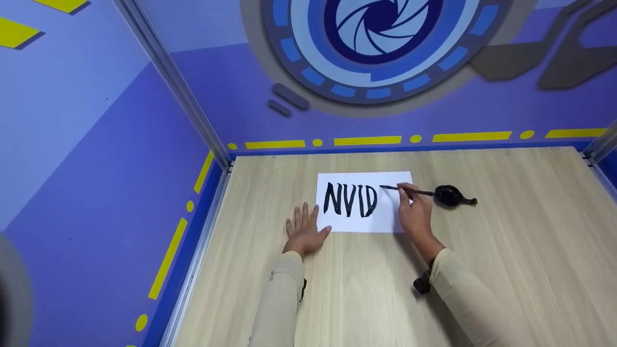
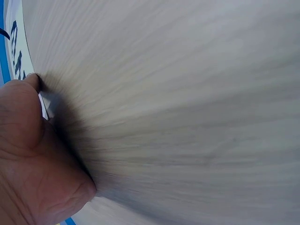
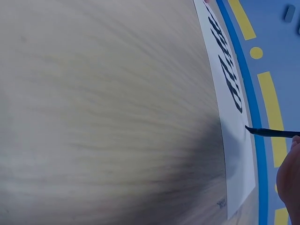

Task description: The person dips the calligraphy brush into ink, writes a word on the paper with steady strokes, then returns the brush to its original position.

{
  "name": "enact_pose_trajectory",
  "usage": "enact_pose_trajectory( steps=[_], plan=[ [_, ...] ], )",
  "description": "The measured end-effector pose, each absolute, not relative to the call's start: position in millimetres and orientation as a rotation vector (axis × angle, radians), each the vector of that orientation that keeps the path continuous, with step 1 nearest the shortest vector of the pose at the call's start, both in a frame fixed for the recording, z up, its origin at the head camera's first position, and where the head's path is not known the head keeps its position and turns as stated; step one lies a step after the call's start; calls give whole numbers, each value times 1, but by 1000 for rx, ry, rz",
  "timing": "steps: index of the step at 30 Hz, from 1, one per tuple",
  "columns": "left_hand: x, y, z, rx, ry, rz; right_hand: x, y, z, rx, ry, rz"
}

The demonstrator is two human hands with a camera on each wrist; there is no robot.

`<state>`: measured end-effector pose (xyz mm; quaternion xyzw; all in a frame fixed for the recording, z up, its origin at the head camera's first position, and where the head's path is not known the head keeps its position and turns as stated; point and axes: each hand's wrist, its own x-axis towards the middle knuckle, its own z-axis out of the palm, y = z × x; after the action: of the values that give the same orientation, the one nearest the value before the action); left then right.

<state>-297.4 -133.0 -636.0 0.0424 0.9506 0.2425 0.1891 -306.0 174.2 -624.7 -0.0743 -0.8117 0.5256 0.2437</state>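
A white sheet of paper [image 1: 354, 224] lies on the wooden table, bearing the black brush-painted letters "NVID" [image 1: 351, 200]. My right hand [image 1: 415, 214] pinches a dark paintbrush [image 1: 422, 192] over the paper's right part. The brush's tip points left, just right of the "D"; in the right wrist view the brush [image 3: 269, 132] has its dark tip close over the sheet [image 3: 236, 154]. My left hand [image 1: 306, 233] rests flat with fingers spread at the paper's lower left corner, thumb on its bottom edge. The left wrist view shows mostly that hand's palm side [image 2: 42, 173] against the tabletop.
A small black ink dish [image 1: 447, 196] with a short spout-like handle stands right of the paper, behind the brush's back end. The light wood table [image 1: 366, 289] meets a purple printed panel [image 1: 217, 96] at the back and another at the left, joined by a metal post [image 1: 183, 91].
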Motion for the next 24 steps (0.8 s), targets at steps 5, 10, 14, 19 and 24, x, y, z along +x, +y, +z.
enact_pose_trajectory(
  steps=[5, 10, 14, 19, 24],
  plan=[
    [-301, -133, -644, 120, 2678, 643, -306, 176, -624, -193, -2225, 1423],
    [-302, -133, -645, 117, 2663, 631, -306, 176, -627, -144, -2180, 1421],
    [-304, -133, -647, 121, 2664, 622, -305, 176, -630, -115, -2157, 1393],
    [-305, -133, -649, 123, 2677, 587, -301, 173, -629, -151, -2201, 1373],
    [-306, -132, -651, 116, 2680, 581, -300, 173, -630, -167, -2247, 1373]
  ],
)
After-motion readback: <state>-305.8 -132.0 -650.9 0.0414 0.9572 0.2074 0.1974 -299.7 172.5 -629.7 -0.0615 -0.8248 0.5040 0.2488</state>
